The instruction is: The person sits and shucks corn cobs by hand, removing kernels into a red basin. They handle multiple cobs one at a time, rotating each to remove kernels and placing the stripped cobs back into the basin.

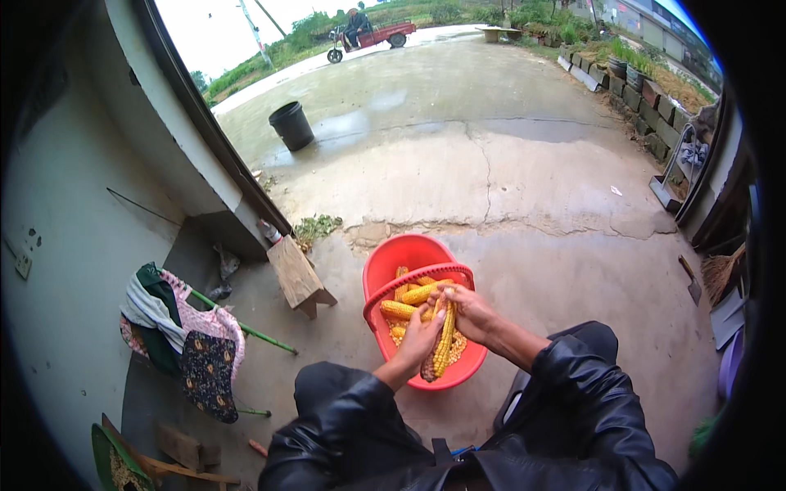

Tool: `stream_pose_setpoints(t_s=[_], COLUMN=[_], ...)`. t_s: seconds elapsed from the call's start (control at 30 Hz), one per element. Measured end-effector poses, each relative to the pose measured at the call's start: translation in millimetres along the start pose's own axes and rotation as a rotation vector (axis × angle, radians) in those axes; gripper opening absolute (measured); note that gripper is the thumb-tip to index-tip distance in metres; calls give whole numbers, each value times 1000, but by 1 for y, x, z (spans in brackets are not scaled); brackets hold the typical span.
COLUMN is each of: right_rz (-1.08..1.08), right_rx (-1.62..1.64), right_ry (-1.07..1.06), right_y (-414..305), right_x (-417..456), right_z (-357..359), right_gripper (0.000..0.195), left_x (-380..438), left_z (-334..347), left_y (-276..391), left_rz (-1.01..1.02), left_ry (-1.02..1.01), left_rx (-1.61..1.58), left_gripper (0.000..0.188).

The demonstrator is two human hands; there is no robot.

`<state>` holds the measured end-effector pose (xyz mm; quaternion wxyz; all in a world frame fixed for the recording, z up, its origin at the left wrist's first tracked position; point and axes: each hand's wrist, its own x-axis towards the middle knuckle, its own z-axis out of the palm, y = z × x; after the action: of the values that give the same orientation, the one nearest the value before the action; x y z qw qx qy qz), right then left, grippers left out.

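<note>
A red plastic basket point(408, 248) with a handle across it stands on the floor before me. Several yellow corn cobs point(419, 293) and loose corn kernels point(457, 351) lie inside. Over the basket, my left hand point(420, 339) holds a partly shelled, reddish-brown cob whose lower end shows below the fingers. My right hand point(466, 312) grips the upper part of a yellow corn cob point(444, 347), which lies alongside the reddish one, the two touching. Some fingers of both hands are hidden by the cobs.
A wooden stool point(297, 270) stands left of the basket, near a cloth-draped green frame point(212, 356). Outside the doorway are a black bucket point(292, 127) and a person on a red cargo tricycle point(381, 35). At right lie a trowel point(691, 281), a broom point(723, 273) and a dustpan point(728, 317).
</note>
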<state>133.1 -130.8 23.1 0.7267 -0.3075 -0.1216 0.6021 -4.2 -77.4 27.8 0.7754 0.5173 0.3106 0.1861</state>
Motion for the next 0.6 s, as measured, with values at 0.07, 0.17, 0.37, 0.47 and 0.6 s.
stream_pose_setpoints(t_s=[0.07,0.17,0.37,0.47,0.6], right_rz=[70,145,170,136,129], right_rx=[-28,-85,-179,-309,-397], right_ry=[-4,10,90,191,254], right_y=[-4,-2,16,37,42], right_x=[-6,-8,-2,6,5], right_z=[10,0,-11,-27,-32], right_gripper=[27,30,20,16,14], left_x=[-1,-16,-12,-4,-1], left_z=[-12,-9,-12,-8,-4], left_y=[-3,15,-3,-38,-47], left_rz=[-105,-203,-215,-129,-87], left_ry=[-38,-130,-154,-92,-123], left_rx=[-91,-143,1,69,93], left_gripper=[39,36,35,36,36])
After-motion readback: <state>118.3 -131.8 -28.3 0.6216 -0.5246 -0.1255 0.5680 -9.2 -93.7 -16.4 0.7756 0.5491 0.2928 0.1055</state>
